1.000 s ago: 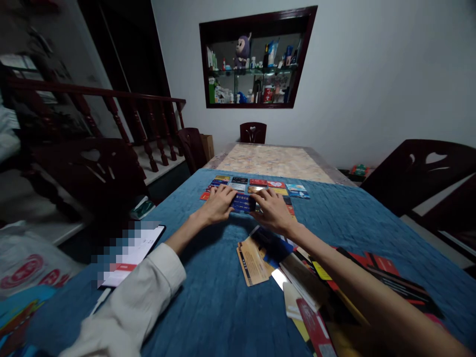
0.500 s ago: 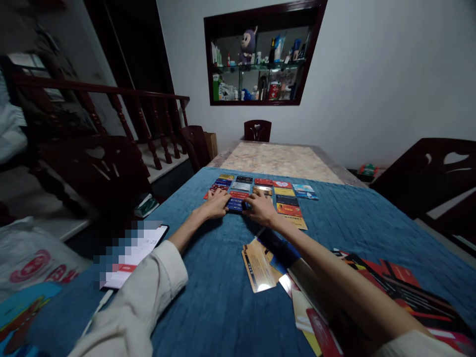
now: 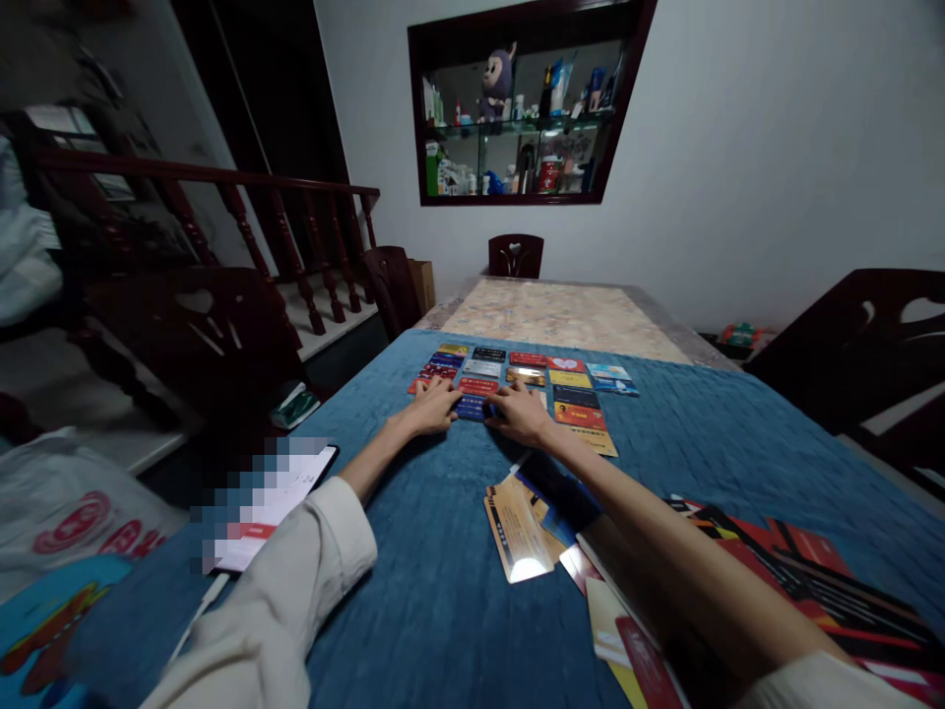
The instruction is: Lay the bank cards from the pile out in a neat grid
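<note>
**Squarely Between Two Hands, on Creased Blue Cloth**

Had a flat blue plastic card [image 3: 472, 407] lying at the near end of the second column from the left, on a matte, wrinkled blue tablecloth [image 3: 413, 581]. Set left hand [image 3: 432, 406] low at its left end, fingers bent and slightly fanned; set right hand [image 3: 519, 411] at its right end, fingers curled and fairly close together. Could not tell pinching from mere touching, for either hand.

Counted five columns of glossy, round-cornered rectangles: at least four cards in the first, four in the second, five in the fourth, two pale blue cards [image 3: 611, 379] overlapping in the fifth. Could not count the third, partly hidden behind right hand.

Saw a loose heap nearer, partly under right forearm [image 3: 650, 517]: among others, one tan card [image 3: 517, 532] with a bright glare, one cream card [image 3: 609, 630], one dark red card [image 3: 644, 655]. Could not count the rest.

Noted, to the left, one flat phone [image 3: 284, 492] and one thin white cable [image 3: 198, 611]. Beyond, saw a mottled beige tabletop [image 3: 553, 310], at least four carved dark wooden chairs [image 3: 515, 256] and one purple plush toy [image 3: 496, 87] on a glass shelf [image 3: 528, 125].
</note>
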Available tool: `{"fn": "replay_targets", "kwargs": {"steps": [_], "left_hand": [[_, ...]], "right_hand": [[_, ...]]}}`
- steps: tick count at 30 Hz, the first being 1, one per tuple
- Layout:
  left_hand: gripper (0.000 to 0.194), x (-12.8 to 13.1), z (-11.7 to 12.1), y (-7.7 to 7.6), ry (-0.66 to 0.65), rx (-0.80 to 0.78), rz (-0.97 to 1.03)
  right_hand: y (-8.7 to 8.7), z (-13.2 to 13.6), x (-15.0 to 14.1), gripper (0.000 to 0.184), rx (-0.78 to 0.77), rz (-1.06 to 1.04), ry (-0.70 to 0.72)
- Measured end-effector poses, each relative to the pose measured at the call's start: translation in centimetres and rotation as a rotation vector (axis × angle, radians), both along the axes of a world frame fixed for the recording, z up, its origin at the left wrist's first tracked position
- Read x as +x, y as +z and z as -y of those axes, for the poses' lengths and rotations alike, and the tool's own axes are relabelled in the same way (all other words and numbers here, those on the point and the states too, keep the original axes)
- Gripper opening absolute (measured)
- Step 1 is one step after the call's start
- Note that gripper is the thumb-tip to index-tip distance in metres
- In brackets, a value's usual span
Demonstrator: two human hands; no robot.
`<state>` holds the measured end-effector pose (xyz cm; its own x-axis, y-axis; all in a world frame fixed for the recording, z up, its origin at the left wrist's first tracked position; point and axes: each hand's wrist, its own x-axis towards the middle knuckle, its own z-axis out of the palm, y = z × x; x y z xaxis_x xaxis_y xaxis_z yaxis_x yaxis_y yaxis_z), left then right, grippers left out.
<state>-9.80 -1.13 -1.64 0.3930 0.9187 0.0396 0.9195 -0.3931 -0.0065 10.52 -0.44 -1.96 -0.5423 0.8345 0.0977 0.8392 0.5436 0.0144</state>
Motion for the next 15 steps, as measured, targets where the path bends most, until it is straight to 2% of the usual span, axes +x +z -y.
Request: {"fn": "replay_targets", "kwargs": {"steps": [8,15], "left_hand": [[0.045,-0.46,-0.33,-0.36,0.049,-0.005,-0.007],[0.040,-0.27,-0.25,-0.38,0.038,-0.018,0.009]], "right_hand": [[-0.24,-0.10,-0.08,0.038,0.006,-0.002,0.002],[-0.14,-0.14,-0.19,0.039,-0.002,0.016,0.000]]}}
